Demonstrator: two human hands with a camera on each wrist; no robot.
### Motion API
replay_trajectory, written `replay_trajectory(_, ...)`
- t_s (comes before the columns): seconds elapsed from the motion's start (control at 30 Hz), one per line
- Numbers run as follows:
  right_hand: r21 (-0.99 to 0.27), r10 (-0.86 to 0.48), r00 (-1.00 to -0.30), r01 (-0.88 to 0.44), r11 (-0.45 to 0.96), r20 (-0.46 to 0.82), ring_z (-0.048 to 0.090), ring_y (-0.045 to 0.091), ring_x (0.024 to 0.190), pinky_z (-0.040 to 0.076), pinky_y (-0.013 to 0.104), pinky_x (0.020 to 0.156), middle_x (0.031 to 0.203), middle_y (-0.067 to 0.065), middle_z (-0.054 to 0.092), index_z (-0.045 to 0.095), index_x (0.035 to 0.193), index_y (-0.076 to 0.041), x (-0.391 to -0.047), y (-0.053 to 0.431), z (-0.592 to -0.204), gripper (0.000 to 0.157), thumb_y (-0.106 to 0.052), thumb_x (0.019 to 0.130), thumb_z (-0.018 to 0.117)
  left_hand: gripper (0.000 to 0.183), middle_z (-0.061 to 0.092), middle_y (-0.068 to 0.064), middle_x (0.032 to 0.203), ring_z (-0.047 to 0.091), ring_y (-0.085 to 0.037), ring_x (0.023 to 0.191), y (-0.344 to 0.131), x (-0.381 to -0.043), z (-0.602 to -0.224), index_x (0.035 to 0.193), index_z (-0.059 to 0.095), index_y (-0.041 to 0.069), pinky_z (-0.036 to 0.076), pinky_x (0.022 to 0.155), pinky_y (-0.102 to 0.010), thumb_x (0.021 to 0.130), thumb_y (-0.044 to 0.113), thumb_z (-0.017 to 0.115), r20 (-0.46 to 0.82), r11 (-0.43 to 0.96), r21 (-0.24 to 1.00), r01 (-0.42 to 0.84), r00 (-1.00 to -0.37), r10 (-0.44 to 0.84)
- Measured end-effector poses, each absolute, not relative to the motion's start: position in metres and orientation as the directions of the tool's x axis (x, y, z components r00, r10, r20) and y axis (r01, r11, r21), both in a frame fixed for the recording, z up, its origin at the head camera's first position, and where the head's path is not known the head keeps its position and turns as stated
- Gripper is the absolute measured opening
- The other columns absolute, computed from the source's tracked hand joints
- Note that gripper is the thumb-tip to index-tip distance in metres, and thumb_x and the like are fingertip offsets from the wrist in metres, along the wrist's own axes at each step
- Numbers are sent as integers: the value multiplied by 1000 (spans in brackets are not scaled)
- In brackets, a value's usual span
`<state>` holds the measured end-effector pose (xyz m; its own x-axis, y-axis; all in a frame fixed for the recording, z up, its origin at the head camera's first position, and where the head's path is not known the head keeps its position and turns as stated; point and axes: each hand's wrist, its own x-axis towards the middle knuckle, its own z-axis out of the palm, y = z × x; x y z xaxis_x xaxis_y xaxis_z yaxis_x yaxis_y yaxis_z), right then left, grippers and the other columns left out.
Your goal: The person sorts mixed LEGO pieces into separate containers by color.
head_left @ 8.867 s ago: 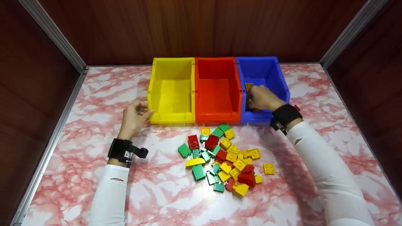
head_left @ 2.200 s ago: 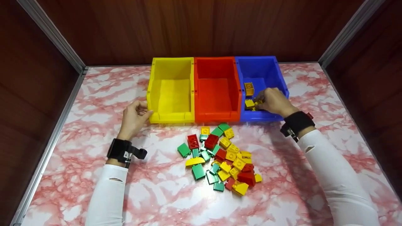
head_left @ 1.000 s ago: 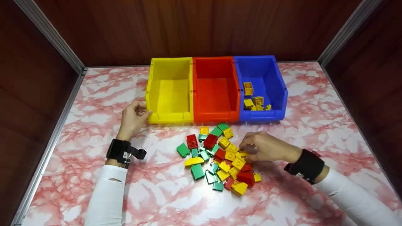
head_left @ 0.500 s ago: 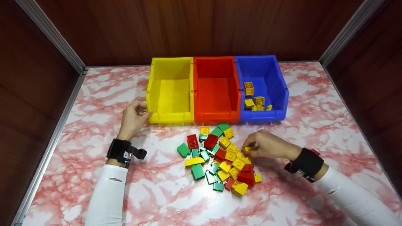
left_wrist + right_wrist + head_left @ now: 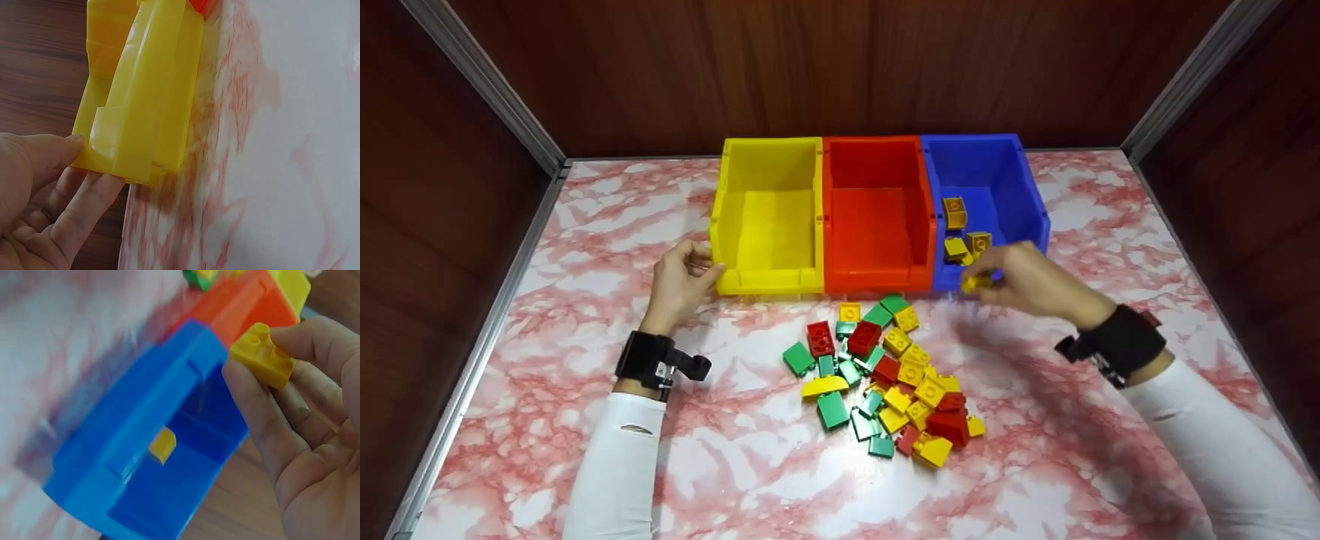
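My right hand [image 5: 1031, 281] pinches a yellow toy building brick [image 5: 261, 360] between thumb and fingers, above the front lip of the blue bin [image 5: 997, 279]. In the right wrist view the brick's studs face up. Several yellow bricks [image 5: 955, 213] lie inside the blue bin, towards its left side. My left hand [image 5: 679, 289] grips the front left corner of the yellow bin [image 5: 157, 95], thumb on the wall's edge and fingers against the outside. In front of the bins is a loose pile of green, red and yellow bricks [image 5: 911, 373].
A red bin [image 5: 877, 279] stands between the yellow and blue bins, side by side in a row. Dark wood-grain panels [image 5: 840, 75] enclose the back and sides of the marbled pink and white table [image 5: 750, 480].
My right hand has taken a yellow brick from the pile's right edge and carried it up to the blue bin. Earlier it let go of yellow bricks there. My left hand stays put.
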<state>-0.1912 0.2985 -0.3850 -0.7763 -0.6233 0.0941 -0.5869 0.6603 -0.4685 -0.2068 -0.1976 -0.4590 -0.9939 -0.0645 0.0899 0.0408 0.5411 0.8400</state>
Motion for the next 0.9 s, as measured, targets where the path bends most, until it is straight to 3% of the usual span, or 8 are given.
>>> replay_trajectory(0.13, -418, -577, -807, -570, 708, 123, 78, 35, 96, 64, 51, 84, 102, 18, 81, 81, 106, 1, -211, 303, -381, 24, 6, 83, 78, 23, 68, -17, 106, 61, -14, 88, -197, -207, -460, 114, 66, -5, 49, 76, -8, 99, 10, 73, 98, 543, 838, 48, -993, -64)
replay_trajectory(0.23, -396, -552, -824, -553, 733, 128, 77, 38, 100, 63, 55, 88, 104, 20, 81, 81, 106, 3, -227, 308, -385, 21, 5, 85, 79, 22, 68, -17, 106, 60, -15, 89, -197, -207, -460, 114, 66, -5, 49, 76, -9, 99, 10, 72, 99, 544, 838, 49, -993, -64)
replay_trajectory(0.47, -348, -457, -885, -456, 819, 85, 77, 35, 92, 63, 54, 82, 100, 21, 81, 81, 101, 4, -254, 319, -400, 12, 0, 90, 79, 21, 68, -17, 107, 61, -15, 89, -196, -207, -461, 113, 66, -4, 50, 77, -9, 99, 11, 72, 97, 537, 842, 50, -994, -60)
replay_trajectory(0.63, -293, -410, -910, -409, 864, 60, 71, 27, 77, 59, 44, 69, 89, 16, 78, 80, 93, 0, -264, 320, -407, 5, -2, 92, 76, 21, 69, -18, 107, 61, -13, 88, -196, -207, -460, 113, 66, -4, 50, 76, -9, 99, 11, 73, 99, 533, 844, 52, -993, -58)
replay_trajectory(0.73, -260, -406, -913, -404, 877, 52, 65, 25, 71, 52, 38, 62, 79, 11, 72, 77, 85, -2, -266, 318, -408, 9, -3, 93, 75, 22, 69, -17, 107, 61, -13, 87, -197, -208, -460, 113, 65, -4, 50, 76, -9, 99, 11, 72, 91, 533, 845, 45, -994, -61)
replay_trajectory(0.9, -213, -425, -905, -422, 881, 34, 65, 29, 71, 54, 46, 63, 77, 14, 70, 74, 83, 0, -267, 316, -412, 10, -5, 93, 75, 22, 68, -16, 105, 61, -12, 86, -198, -207, -461, 113, 65, -5, 50, 75, -9, 99, 11, 73, 86, 532, 846, 37, -994, -67)
